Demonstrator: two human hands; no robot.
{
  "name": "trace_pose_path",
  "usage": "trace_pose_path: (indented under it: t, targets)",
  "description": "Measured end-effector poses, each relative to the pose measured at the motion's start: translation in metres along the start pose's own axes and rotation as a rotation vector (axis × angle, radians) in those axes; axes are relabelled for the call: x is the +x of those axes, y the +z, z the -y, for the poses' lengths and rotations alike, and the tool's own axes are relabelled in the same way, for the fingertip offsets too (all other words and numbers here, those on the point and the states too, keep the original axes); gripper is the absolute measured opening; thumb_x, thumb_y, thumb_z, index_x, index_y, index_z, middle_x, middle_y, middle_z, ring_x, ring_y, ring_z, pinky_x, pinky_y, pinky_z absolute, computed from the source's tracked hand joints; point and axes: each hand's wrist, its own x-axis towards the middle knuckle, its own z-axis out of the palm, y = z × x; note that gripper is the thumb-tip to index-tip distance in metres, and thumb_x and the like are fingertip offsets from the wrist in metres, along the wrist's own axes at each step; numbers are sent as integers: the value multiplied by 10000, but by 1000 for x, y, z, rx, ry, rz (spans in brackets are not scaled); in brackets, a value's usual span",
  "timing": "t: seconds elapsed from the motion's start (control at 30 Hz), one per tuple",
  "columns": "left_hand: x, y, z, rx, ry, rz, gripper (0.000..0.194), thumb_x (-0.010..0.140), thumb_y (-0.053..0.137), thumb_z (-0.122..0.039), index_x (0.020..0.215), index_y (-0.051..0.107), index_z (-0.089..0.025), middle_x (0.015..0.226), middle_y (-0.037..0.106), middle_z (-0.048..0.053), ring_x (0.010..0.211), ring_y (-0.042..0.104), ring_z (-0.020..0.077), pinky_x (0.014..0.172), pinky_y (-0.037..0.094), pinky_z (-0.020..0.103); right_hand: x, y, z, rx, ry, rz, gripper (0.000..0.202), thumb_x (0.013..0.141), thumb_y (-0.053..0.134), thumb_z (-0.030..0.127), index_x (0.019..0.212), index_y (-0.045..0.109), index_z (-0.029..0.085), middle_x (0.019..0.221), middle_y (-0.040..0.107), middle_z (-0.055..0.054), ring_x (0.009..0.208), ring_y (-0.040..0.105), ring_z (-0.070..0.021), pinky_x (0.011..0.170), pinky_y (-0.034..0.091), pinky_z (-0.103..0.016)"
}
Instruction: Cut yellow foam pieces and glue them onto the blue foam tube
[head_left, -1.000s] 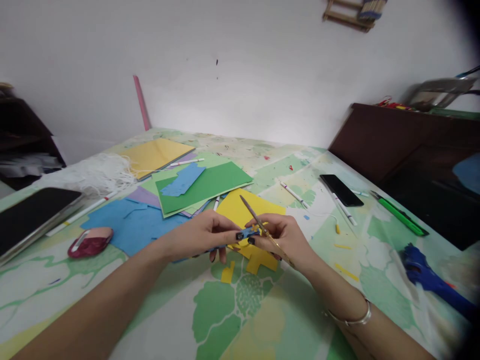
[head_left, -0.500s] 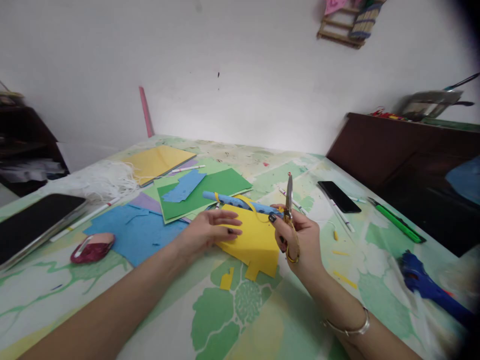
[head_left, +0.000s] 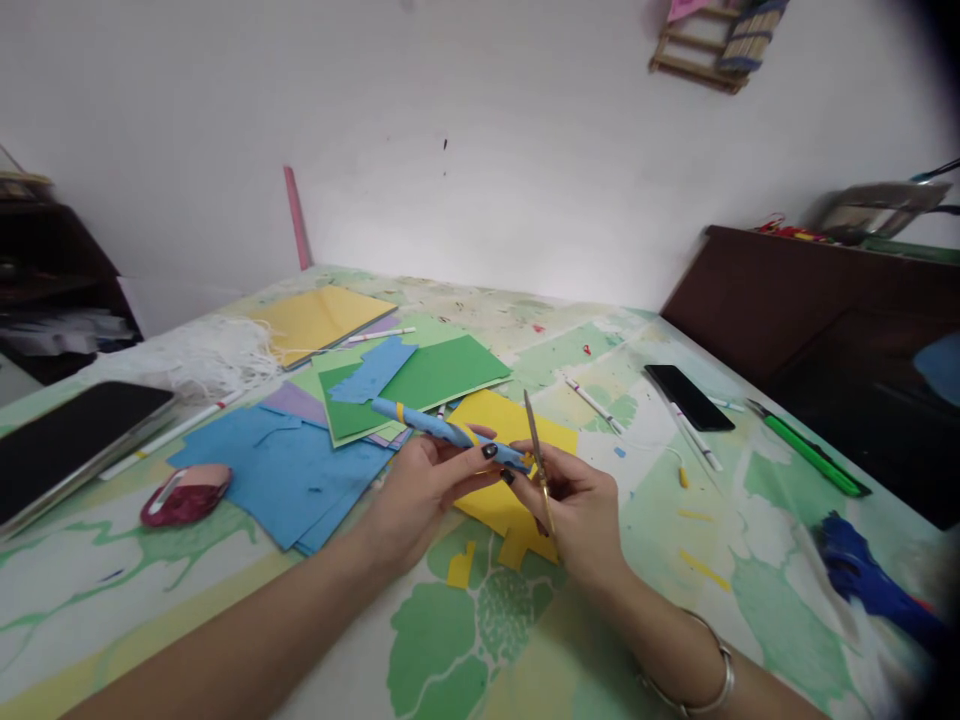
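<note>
A thin blue rolled tube [head_left: 417, 416] with dark spots and yellow strips slants between my two hands. My left hand [head_left: 427, 480] is closed around its middle, thumb on top. At the tube's lower right end, the fingertips of my right hand [head_left: 585, 500] pinch near a small yellow piece. That same hand carries a pair of scissors [head_left: 534, 430], blades pointing up; the handles are mostly hidden by the fingers. Under both hands lies a yellow sheet [head_left: 551, 425] with a notched lower edge, and a yellow scrap [head_left: 460, 566] is just in front of it.
Blue sheets [head_left: 262, 470], a green sheet [head_left: 457, 365] and a correction-tape-like case [head_left: 187, 493] lie left. To the right are a black phone [head_left: 688, 397], a green cutter [head_left: 814, 455] and a blue glue gun [head_left: 862, 575]. A tablet-like device [head_left: 75, 440] sits far left.
My left hand has gone from open beside the tube to gripping it. The tube has come lower and nearer, and the scissors have shifted left with my right hand.
</note>
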Motion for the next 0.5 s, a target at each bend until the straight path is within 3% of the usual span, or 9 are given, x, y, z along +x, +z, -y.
trace_pose_path:
  t: [0.17,0.37,0.5]
  targets:
    - [2,-2,-9,35,22,-69,231,718,728,-226,894,623,-121,851,701,62,832,650,183,809,519,310,2,-4,-2,-66,-63,26,302,701,672,294,965,693,148,513,403,46,449,318,-73,415,275,-212]
    - [0,-4,-36,154,216,-157,264,750,693,-203,966,579,-105,823,704,69,813,662,197,769,540,301,8,-21,10,-272,-89,108,254,660,703,363,640,630,121,474,293,60,467,247,-71,429,201,-222]
    - [-2,-7,-47,230,286,-114,304,800,645,-191,1072,530,-120,865,698,68,834,662,201,751,546,295,7,-29,16,-327,-90,177,303,649,715,410,648,635,118,459,304,57,456,245,-72,419,192,-222]
